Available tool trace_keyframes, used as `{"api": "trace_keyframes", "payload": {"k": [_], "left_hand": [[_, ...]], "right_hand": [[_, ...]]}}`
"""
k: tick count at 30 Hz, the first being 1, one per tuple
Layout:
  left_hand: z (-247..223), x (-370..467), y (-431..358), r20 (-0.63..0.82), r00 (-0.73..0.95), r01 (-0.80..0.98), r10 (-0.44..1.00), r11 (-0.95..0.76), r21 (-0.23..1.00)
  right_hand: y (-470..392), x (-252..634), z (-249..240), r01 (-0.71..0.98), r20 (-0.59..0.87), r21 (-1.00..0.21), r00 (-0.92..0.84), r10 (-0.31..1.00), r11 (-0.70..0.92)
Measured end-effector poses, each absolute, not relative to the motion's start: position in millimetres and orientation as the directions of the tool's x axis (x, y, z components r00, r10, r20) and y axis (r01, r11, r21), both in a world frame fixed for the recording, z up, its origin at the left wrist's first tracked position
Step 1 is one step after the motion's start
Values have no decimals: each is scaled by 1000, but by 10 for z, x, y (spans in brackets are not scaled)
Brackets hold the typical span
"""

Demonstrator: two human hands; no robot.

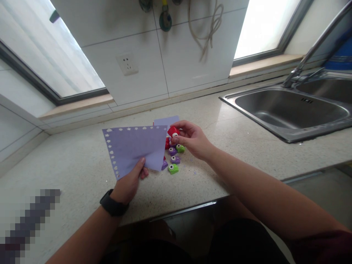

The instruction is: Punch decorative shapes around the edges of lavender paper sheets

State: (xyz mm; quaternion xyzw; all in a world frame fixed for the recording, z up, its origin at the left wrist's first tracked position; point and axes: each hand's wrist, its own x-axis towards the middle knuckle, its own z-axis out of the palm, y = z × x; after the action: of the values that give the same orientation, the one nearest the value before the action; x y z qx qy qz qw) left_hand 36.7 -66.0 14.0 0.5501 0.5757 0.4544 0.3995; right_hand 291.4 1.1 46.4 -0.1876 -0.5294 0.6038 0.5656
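My left hand [134,176] grips a purple sheet of paper [134,148] by its lower edge, thumb on top. Small shaped holes run along the sheet's left and top edges. My right hand [194,139] holds a red craft punch [173,131] between thumb and fingers, beside the sheet's upper right corner. Below it on the counter lie several small punches, among them a green punch [173,168], another green punch [180,148] and a purple punch [175,159]. The sheet hides part of this group.
Another purple sheet [166,120] lies behind on the speckled counter [209,113]. To the right is a steel double sink [286,106] with a tap [298,73]. A wall socket [127,64] and a looped cable [213,27] are on the tiled wall. The counter's front edge is near my body.
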Motion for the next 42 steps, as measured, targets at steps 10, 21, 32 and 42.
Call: {"api": "trace_keyframes", "payload": {"k": [10, 21, 32, 42], "left_hand": [[82, 339, -649, 57, -51, 241, 997, -43, 970], [56, 338, -635, 19, -31, 229, 999, -12, 973], [177, 404, -664, -6, -24, 290, 1000, 13, 957], [260, 432, -686, -39, -24, 368, 999, 45, 929]], "right_hand": [[23, 2907, 446, -469, 368, -863, -327, 870, 188], [28, 2901, 402, -434, 368, -880, -367, 854, 192], [7, 2887, 414, -442, 378, -876, -381, 844, 193], [-21, 2896, 425, -497, 376, -858, -430, 821, 133]]}}
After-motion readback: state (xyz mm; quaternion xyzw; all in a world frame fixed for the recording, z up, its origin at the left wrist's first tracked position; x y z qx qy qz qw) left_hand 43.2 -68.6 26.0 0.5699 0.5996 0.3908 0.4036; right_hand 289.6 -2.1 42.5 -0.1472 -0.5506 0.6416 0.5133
